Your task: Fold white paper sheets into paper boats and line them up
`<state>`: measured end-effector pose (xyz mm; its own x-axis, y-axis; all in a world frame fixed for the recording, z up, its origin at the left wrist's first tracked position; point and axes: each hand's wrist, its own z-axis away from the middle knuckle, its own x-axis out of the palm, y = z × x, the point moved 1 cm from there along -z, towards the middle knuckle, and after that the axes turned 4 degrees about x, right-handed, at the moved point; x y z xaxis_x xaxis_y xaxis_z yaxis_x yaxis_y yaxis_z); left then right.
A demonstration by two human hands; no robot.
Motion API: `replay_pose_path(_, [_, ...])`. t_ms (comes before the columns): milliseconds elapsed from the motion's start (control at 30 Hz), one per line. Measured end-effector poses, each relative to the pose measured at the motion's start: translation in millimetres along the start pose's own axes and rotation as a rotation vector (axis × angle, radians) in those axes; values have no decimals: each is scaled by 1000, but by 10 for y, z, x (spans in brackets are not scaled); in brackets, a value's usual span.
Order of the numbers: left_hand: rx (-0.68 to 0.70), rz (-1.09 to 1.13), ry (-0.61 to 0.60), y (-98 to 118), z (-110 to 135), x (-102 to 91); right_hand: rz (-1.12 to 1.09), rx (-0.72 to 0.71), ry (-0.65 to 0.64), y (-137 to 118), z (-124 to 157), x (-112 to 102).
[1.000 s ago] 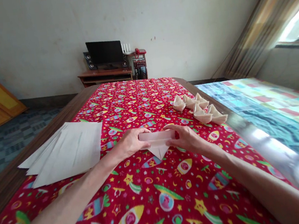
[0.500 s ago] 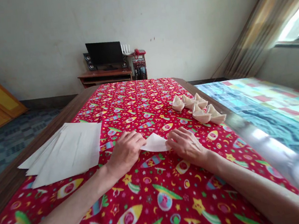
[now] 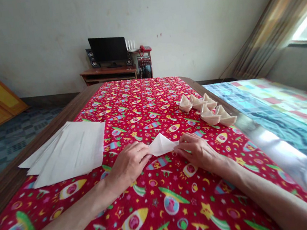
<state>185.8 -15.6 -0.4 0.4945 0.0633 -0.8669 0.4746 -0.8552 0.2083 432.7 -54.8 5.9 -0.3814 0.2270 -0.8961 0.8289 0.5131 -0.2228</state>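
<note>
A white folded paper piece (image 3: 161, 145), triangular with its point facing away from me, lies on the red patterned tablecloth (image 3: 159, 204). My left hand (image 3: 130, 162) is curled with its fingertips pinching the paper's left corner. My right hand (image 3: 197, 150) presses its fingertips on the right corner, fingers bent. Both hands rest on the cloth.
A stack of white paper sheets (image 3: 68, 152) lies to the left. Several cream folded paper boats (image 3: 206, 110) sit at the right near the table edge. A bed with a colourful cover (image 3: 278, 113) is beside the table on the right. A desk with a monitor (image 3: 108, 53) stands at the far wall.
The paper was held up with its point downward; it has been turned and laid flat on the cloth, point away. Both hands came down with it.
</note>
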Motion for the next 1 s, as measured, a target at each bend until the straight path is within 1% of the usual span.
replay_pose_path(67, [-78, 92, 45, -68, -27, 30, -94, 122, 3, 18, -22, 33])
replay_pose_path(133, [-153, 127, 60, -137, -52, 54, -127, 220, 0, 31, -47, 60])
replay_pose_path(200, [-199, 108, 47, -192, -69, 75, -102, 287, -1, 36, -66, 75])
replay_pose_path(267, [-214, 75, 30, -224, -80, 96, -54, 334, -9, 37, -78, 81])
replay_pose_path(400, [-215, -18, 19, -219, -100, 116, 49, 386, -14, 35, -97, 87])
replay_pose_path(500, [-220, -76, 9, -186, -122, 108, 133, 385, -20, 24, -121, 90])
replay_pose_path(667, [-229, -94, -31, -193, -147, 110, 185, 368, -60, 4, -150, 90])
replay_pose_path(733, [-233, -85, -7, -207, -153, 115, 190, 369, -67, 5, -155, 90])
replay_pose_path(800, [-205, -87, 38, -194, -165, 112, 198, 375, -73, 11, -159, 92])
replay_pose_path(867, [-129, -106, 66, -142, -185, 105, 205, 385, -80, 16, -163, 94])
replay_pose_path(933, [-16, -115, 56, -52, -203, 103, 209, 390, -82, 17, -166, 95])
replay_pose_path(1000, [82, -107, 6, 55, -206, 109, 213, 392, -80, 14, -166, 96])
